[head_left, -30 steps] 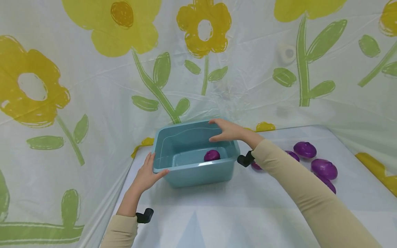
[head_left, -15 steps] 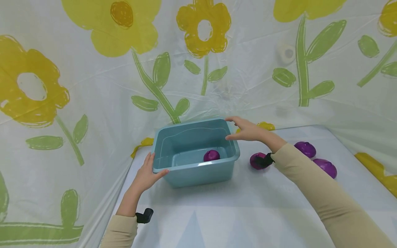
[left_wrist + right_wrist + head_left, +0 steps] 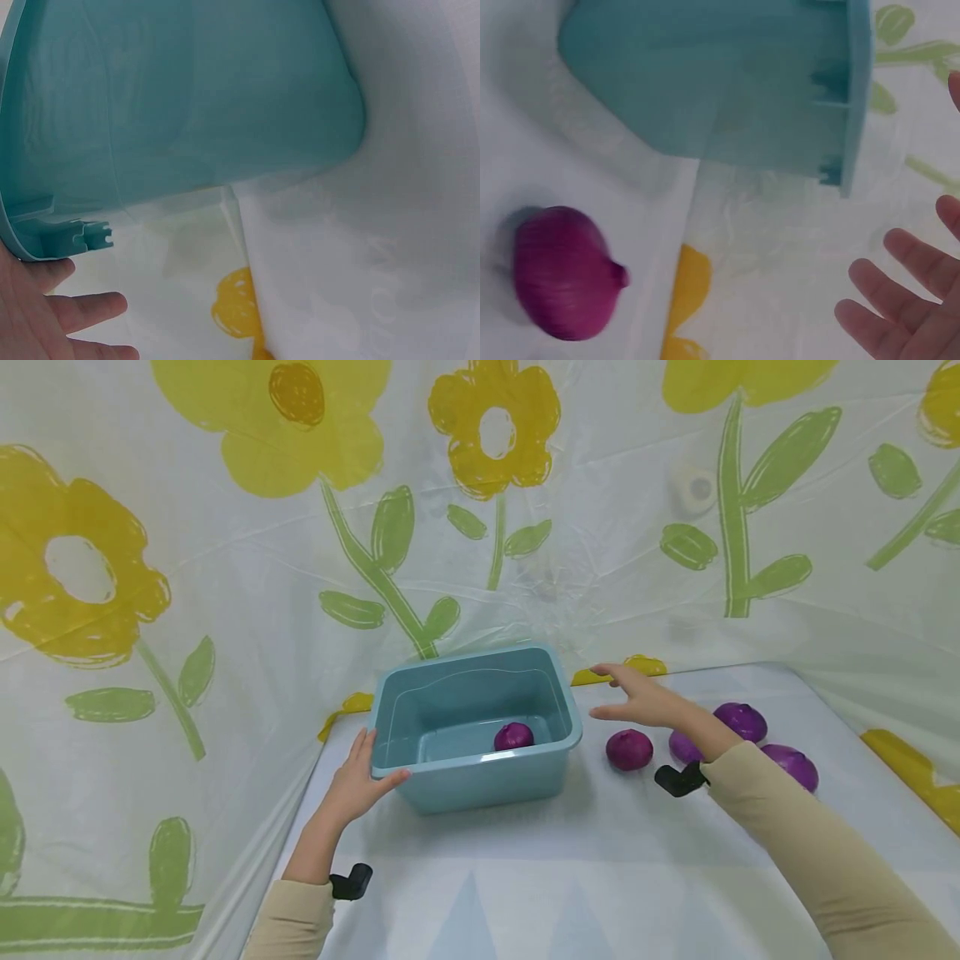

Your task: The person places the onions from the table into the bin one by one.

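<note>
A teal plastic basin [image 3: 480, 785] stands on the table with one red onion [image 3: 513, 737] inside. My left hand [image 3: 356, 783] rests at its front left corner, thumb along the front rim and fingers spread straight against the left side; the left wrist view shows those fingers [image 3: 86, 311] outside the wall. My right hand [image 3: 643, 697] hovers right of the basin, fingers spread and holding nothing. Just below it on the table lies another red onion [image 3: 630, 750], also seen whole in the right wrist view [image 3: 566, 274].
Several more red onions lie farther right, among them one onion [image 3: 741, 722] at the back and another onion [image 3: 791, 766] partly behind my right sleeve. A flower-printed curtain [image 3: 585, 552] hangs close behind the basin. The table [image 3: 480, 877] has a white cover.
My right hand has moved right, from above the basin's right side to over the table by the onions. My left hand, the basin and the onion inside have stayed put.
</note>
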Action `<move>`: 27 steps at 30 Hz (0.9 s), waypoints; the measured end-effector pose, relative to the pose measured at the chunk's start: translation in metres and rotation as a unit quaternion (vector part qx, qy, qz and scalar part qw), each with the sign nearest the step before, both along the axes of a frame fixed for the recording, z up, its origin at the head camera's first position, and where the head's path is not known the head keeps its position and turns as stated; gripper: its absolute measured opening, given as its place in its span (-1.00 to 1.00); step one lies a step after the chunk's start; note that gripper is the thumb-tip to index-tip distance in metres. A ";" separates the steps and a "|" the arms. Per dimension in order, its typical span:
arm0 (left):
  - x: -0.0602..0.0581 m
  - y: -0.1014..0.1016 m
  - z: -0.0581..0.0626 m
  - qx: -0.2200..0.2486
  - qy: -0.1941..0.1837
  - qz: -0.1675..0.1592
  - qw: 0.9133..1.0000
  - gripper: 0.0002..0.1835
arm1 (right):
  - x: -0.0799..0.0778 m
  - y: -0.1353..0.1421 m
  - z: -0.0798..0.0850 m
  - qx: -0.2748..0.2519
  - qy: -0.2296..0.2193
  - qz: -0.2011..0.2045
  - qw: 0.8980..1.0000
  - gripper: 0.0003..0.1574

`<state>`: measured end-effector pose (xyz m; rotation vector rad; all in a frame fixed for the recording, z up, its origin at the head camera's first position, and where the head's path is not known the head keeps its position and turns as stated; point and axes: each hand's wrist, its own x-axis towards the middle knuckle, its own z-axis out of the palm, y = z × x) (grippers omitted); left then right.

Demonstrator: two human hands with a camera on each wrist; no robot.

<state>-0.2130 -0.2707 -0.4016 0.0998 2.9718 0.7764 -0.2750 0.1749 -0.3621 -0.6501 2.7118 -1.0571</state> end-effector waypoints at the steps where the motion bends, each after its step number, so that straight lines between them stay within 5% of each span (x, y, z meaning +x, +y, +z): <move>1: 0.000 0.000 0.000 0.001 0.000 0.001 1.000 0.14 | 0.000 0.003 -0.005 -0.001 -0.001 -0.003 1.000 0.05; 14: -0.001 0.000 -0.002 0.008 -0.001 0.001 1.000 0.15 | 0.008 0.031 -0.062 -0.044 -0.054 -0.041 0.997 -0.03; 27: 0.000 0.001 -0.001 0.014 -0.002 0.000 1.000 0.14 | 0.012 0.039 -0.116 -0.151 -0.126 -0.135 0.971 0.08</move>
